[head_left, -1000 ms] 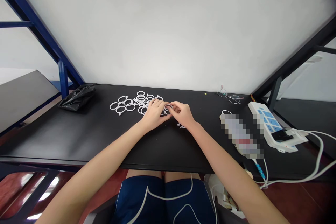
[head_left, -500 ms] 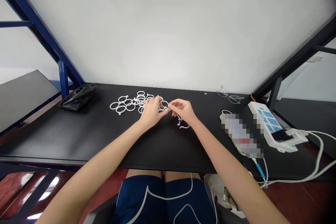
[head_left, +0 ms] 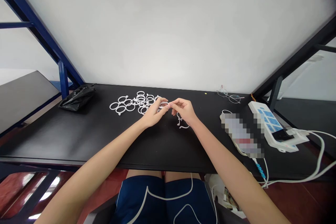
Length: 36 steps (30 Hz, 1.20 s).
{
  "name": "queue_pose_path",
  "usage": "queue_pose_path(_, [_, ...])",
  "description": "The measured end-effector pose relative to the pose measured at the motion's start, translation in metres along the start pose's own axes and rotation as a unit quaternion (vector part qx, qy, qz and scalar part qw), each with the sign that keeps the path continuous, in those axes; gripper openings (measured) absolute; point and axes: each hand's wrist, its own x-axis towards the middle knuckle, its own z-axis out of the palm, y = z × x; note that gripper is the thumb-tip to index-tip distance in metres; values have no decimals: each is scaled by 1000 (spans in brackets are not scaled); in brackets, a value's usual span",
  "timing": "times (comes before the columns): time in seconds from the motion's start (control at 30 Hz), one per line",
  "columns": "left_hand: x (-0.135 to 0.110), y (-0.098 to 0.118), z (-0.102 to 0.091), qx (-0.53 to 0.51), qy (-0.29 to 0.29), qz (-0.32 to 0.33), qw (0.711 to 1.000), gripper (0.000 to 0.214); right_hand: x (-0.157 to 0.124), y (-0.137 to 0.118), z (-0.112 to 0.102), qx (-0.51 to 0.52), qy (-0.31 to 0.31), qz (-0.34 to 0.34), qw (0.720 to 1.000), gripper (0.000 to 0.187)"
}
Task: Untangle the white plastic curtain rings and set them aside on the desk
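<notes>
A pile of white plastic rings (head_left: pixel 131 103) lies on the black table (head_left: pixel 78 129) at the back, left of centre. My left hand (head_left: pixel 153 112) and my right hand (head_left: pixel 184 111) meet just right of the pile, both pinching one white ring (head_left: pixel 164 104) held a little above the table. Fingers of both hands are closed on it. A loose white ring piece (head_left: pixel 182 124) lies on the table under my right wrist.
A crumpled black bag (head_left: pixel 78 97) sits at the table's back left. Glasses (head_left: pixel 229 96) lie at the back right. A white and blue power strip (head_left: pixel 273 126) with cables and a blurred object (head_left: pixel 240 134) occupy the right side. Blue frame bars (head_left: pixel 63 80) stand left.
Both hands have lifted slightly from the pile with the ring between their fingertips. The loose white piece under the right wrist has come into view.
</notes>
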Motion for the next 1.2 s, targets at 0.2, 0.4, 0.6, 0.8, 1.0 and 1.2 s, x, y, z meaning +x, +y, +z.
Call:
queue_pose_path(0.2, [2, 3, -3, 26, 20, -25, 999, 36, 0, 2, 2, 5, -8, 6, 1000, 35])
queue_pose_path(0.4, [3, 6, -5, 40, 23, -25, 999, 37, -9, 5, 6, -183, -24, -66, 981, 40])
queue_pose_path(0.6, [1, 11, -5, 47, 14, -18, 999, 39, -12, 9, 9, -233, -23, -89, 968, 39])
queue_pose_path(0.8, [1, 12, -4, 69, 2, -11, 998, 37, -13, 10, 11, -234, -24, -105, 966, 41])
queue_pose_path(1.0, [0, 12, -3, 60, 3, -19, 998, 35, -14, 12, 14, -269, 4, -131, 954, 42])
queue_pose_path(1.2, [-1, 13, -3, 62, 5, -14, 998, 34, -15, 13, 16, -291, 29, -149, 945, 41])
